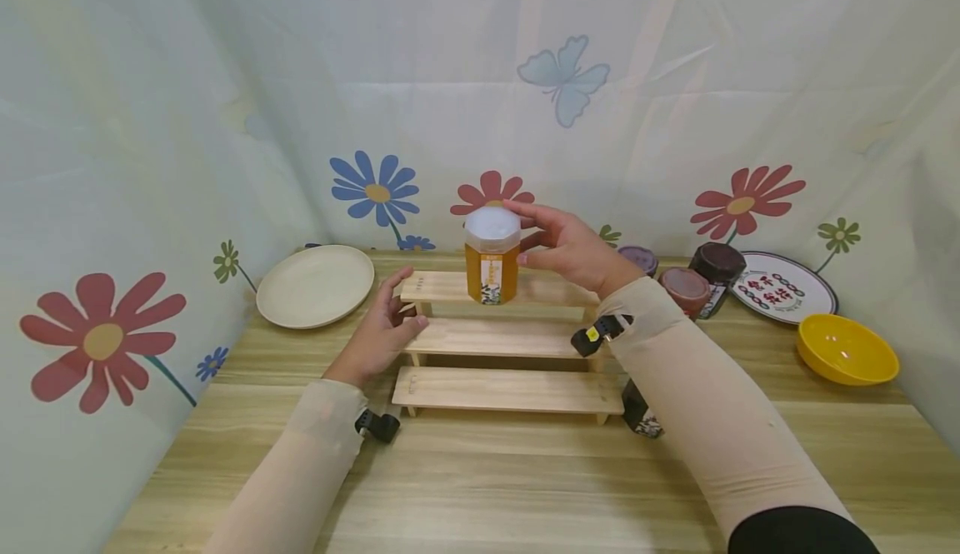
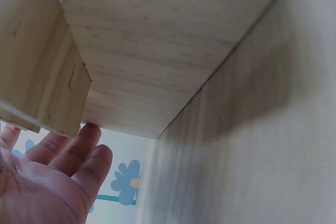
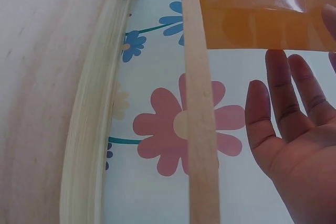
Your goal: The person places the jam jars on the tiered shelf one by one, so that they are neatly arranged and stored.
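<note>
A three-step wooden rack (image 1: 487,337) stands on the table. At its left end is my left hand (image 1: 382,329), fingers at the end of the top step and thumb by the middle one. In the left wrist view, its fingers (image 2: 76,150) reach past the edge of a wooden panel. An amber honey jar (image 1: 492,262) with a whitish lid stands upright at the top step's front edge. My right hand (image 1: 573,250) holds the jar from the right, index finger behind the lid and thumb at the side. The right wrist view shows its fingertips (image 3: 278,59) right at the amber wall.
Behind my right forearm are dark-lidded jars (image 1: 718,262) and a reddish-lidded jar (image 1: 685,287). A printed plate (image 1: 783,287) and a yellow bowl (image 1: 847,350) lie farther right. At the back left is a cream plate (image 1: 315,287). A dark jar (image 1: 639,408) sits beside the bottom step.
</note>
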Demonstrator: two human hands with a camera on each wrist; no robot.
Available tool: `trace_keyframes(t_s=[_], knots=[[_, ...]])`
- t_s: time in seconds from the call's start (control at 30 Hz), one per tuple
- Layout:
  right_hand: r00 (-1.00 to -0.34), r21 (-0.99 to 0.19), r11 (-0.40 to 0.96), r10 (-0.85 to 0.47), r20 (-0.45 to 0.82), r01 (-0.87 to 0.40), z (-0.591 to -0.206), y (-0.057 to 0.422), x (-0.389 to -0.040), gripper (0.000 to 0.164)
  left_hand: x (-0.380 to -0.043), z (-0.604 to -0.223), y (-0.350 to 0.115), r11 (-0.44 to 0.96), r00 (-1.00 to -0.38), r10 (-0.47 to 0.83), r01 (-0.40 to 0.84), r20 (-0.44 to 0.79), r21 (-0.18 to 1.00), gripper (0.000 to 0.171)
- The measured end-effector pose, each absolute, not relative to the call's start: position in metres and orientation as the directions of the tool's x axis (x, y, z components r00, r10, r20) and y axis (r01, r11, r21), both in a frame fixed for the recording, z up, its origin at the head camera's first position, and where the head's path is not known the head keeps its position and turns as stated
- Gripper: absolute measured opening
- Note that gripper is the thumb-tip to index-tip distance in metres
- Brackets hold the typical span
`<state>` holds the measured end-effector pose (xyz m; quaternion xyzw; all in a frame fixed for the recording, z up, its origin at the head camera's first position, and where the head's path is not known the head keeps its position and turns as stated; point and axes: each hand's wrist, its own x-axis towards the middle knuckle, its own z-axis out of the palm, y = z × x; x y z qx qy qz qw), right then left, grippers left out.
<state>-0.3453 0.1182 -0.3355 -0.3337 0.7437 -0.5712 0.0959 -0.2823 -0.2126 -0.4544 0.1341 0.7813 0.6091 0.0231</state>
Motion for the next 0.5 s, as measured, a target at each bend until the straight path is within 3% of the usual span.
trace_keyframes(t_s=[0.5], knots=[[-0.771,-0.912,0.141,-0.592,0.234,-0.385,-0.3375,0.1137,-0.3435,0.076,-0.2834,-0.4567,-0.2146,0.227,-0.960,0.241,0.197,0.141,0.954,0.083]])
